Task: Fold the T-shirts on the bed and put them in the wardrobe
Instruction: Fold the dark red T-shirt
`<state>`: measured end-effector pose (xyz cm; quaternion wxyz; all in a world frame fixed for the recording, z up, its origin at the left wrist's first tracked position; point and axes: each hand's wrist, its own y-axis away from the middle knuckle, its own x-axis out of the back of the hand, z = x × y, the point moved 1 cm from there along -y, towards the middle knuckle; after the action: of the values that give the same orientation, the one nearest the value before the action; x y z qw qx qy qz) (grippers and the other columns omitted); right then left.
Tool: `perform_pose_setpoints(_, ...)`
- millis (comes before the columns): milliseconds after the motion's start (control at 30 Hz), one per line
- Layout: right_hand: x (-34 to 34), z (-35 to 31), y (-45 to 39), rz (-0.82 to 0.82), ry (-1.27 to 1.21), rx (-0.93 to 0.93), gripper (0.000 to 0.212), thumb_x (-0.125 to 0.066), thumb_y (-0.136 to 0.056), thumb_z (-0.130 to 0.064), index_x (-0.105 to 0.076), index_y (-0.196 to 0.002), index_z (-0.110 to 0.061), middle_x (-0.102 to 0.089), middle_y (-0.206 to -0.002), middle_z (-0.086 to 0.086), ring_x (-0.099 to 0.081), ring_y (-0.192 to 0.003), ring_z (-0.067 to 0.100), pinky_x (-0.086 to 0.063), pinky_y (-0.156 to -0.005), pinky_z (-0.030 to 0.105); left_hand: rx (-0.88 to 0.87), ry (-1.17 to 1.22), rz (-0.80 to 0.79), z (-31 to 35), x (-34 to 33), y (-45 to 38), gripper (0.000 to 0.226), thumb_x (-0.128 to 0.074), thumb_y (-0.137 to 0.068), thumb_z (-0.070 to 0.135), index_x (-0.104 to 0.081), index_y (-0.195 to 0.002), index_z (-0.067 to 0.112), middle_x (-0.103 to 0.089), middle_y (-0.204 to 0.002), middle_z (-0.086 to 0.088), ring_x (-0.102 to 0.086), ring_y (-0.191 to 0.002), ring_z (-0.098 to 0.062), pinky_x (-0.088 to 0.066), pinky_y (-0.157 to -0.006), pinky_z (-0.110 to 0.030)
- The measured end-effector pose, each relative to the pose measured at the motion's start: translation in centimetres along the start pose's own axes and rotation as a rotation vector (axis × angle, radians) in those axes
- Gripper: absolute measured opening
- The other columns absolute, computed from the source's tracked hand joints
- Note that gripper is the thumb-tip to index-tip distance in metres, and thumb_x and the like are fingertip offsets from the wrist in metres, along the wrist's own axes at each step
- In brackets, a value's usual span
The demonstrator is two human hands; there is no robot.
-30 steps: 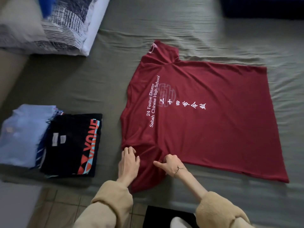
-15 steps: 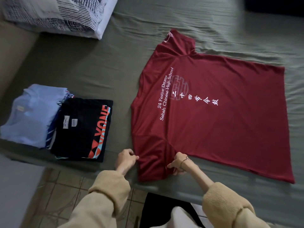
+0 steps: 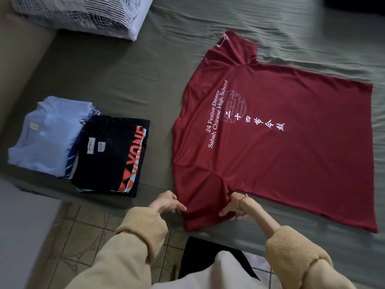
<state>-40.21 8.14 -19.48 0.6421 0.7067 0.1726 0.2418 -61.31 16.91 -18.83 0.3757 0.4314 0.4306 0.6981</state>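
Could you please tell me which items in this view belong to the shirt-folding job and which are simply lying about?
Part of the job:
- dark red printed T-shirt, spread flat
- left hand and right hand at its near sleeve
- folded black T-shirt
- folded light blue shirt

Lying about:
- striped black-and-white pillow
- grey-green bedsheet

Unfolded T-shirt point(image 3: 281, 147) flat on bed point(image 3: 135, 84), folded shirts point(image 3: 83, 151) left of it, pillow point(image 3: 83, 13) behind them

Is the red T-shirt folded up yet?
Not yet. The red T-shirt lies spread flat on the bed, printed side up. The left hand and right hand pinch only its near sleeve.
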Motion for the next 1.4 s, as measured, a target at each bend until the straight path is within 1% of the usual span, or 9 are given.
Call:
perform_pose_setpoints(200, -0.2, 0.3, -0.1, 0.040, 0.092, -0.022, 0.029, -0.072, -0.078, -0.042, -0.055, -0.067, -0.022, -0.066, -0.053, -0.008, -0.061, -0.052, -0.001, -0.040, -0.053, 0.015, 0.015, -0.101, 0.016, 0.0, -0.4, 0.1, 0.015, -0.071, -0.083, 0.024, -0.063, -0.076, 0.013, -0.074, -0.082, -0.005, -0.068, -0.072, -0.011, -0.052, -0.076, -0.022)
perform_pose_setpoints(333, 0.5, -0.3, 0.4, 0.180, 0.322, -0.091, 0.035, -0.075, -0.070, -0.054, -0.058, -0.074, -0.022, -0.063, -0.047, -0.009, -0.066, -0.060, -0.001, -0.050, -0.078, 0.016, 0.091, -0.404, 0.094, 1.1, -0.2, 0.4, 0.024, -0.072, -0.076, 0.043, -0.071, -0.077, 0.019, -0.073, -0.076, 0.008, -0.066, -0.071, -0.005, -0.040, -0.059, -0.020)
perform_pose_setpoints(467, 2.9, -1.6, 1.6, 0.451, 0.467, -0.031, 0.065, -0.075, -0.062, -0.064, -0.061, -0.109, -0.023, -0.067, -0.108, -0.007, -0.065, -0.102, 0.012, -0.047, -0.078, 0.026, 0.123, -0.458, 0.146, 2.7, 1.7, 0.3, 0.033, -0.076, -0.071, 0.048, -0.065, -0.083, 0.019, -0.071, -0.086, 0.007, -0.066, -0.083, -0.011, -0.040, -0.071, -0.024)
perform_pose_setpoints(600, 5.0, -3.4, 1.7, 0.631, 0.365, 0.120, 0.067, -0.069, -0.076, -0.055, -0.051, -0.126, -0.015, -0.054, -0.128, 0.005, -0.055, -0.118, 0.025, -0.045, -0.086, 0.033, 0.060, -0.197, 0.262, 3.8, 3.8, -1.0, 0.061, -0.068, -0.074, 0.058, -0.059, -0.112, 0.011, -0.068, -0.102, -0.005, -0.062, -0.101, -0.022, -0.045, -0.091, -0.033)
perform_pose_setpoints(700, 5.0, -4.6, 1.3, 0.592, 0.339, 0.203, 0.053, -0.068, -0.082, -0.042, -0.053, -0.124, -0.014, -0.053, -0.127, 0.008, -0.055, -0.117, 0.028, -0.045, -0.090, 0.035, 0.004, -0.065, 0.339, 4.6, 4.4, -1.8, 0.067, -0.050, -0.088, 0.061, -0.048, -0.128, 0.008, -0.059, -0.124, -0.012, -0.054, -0.117, -0.029, -0.041, -0.100, -0.040)
perform_pose_setpoints(867, 4.3, -4.7, 0.1, 0.568, 0.463, 0.181, 0.036, -0.062, -0.084, -0.015, -0.054, -0.120, -0.014, -0.056, -0.124, 0.005, -0.059, -0.112, 0.025, -0.047, -0.084, 0.033, 0.029, -0.183, 0.474, 4.3, 4.3, -2.6, 0.035, -0.039, -0.100, 0.034, -0.051, -0.122, 0.009, -0.056, -0.128, -0.013, -0.051, -0.119, -0.031, -0.039, -0.094, -0.038)
perform_pose_setpoints(1067, 5.8, -5.7, -0.5, 0.640, 0.363, 0.293, 0.030, -0.064, -0.081, -0.024, -0.060, -0.109, -0.015, -0.059, -0.115, 0.007, -0.060, -0.106, 0.029, -0.045, -0.079, 0.033, 0.099, -0.048, 0.592, 5.8, 5.1, -3.5, 0.045, -0.042, -0.094, 0.039, -0.051, -0.121, 0.004, -0.060, -0.122, -0.016, -0.056, -0.113, -0.033, -0.040, -0.091, -0.038)
perform_pose_setpoints(1267, 8.6, -8.1, -1.5, 0.700, 0.272, 0.522, 0.018, -0.055, -0.087, -0.024, -0.056, -0.102, -0.014, -0.061, -0.106, 0.007, -0.060, -0.096, 0.030, -0.038, -0.070, 0.031, -0.091, -0.007, 0.720, 9.5, 8.3, -6.5, 0.057, -0.033, -0.096, 0.055, -0.051, -0.114, 0.005, -0.059, -0.118, -0.016, -0.054, -0.112, -0.034, -0.041, -0.091, -0.043)
perform_pose_setpoints(1400, 10.0, -9.1, -2.6, 0.743, 0.333, 0.535, 0.014, -0.053, -0.087, -0.029, -0.060, -0.091, -0.017, -0.065, -0.096, 0.004, -0.063, -0.090, 0.028, -0.038, -0.067, 0.029, -0.192, -0.097, 0.788, 11.6, 10.3, -8.8, 0.046, -0.034, -0.099, 0.046, -0.051, -0.108, 0.004, -0.062, -0.111, -0.019, -0.058, -0.104, -0.037, -0.043, -0.082, -0.042)
